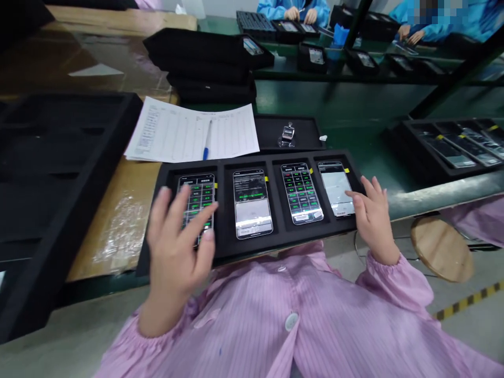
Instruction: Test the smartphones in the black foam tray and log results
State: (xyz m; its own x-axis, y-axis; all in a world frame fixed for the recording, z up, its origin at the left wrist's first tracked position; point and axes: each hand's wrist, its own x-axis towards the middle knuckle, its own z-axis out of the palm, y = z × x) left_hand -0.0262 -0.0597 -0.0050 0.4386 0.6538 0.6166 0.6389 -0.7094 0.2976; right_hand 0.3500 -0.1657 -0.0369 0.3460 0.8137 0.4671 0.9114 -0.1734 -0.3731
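Four phones (252,210), leftmost (203,188) beneath empty left hand (173,257), rightmost (334,184) at forefinger (353,195) of empty right hand (372,220)

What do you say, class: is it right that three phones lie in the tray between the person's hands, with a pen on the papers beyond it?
Not quite: the head view shows four phones in the tray, not three. The pen does lie on the papers beyond it.

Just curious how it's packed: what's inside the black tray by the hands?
Four phones in a row; the left hand partly covers the leftmost phone. What's beneath them is hidden.
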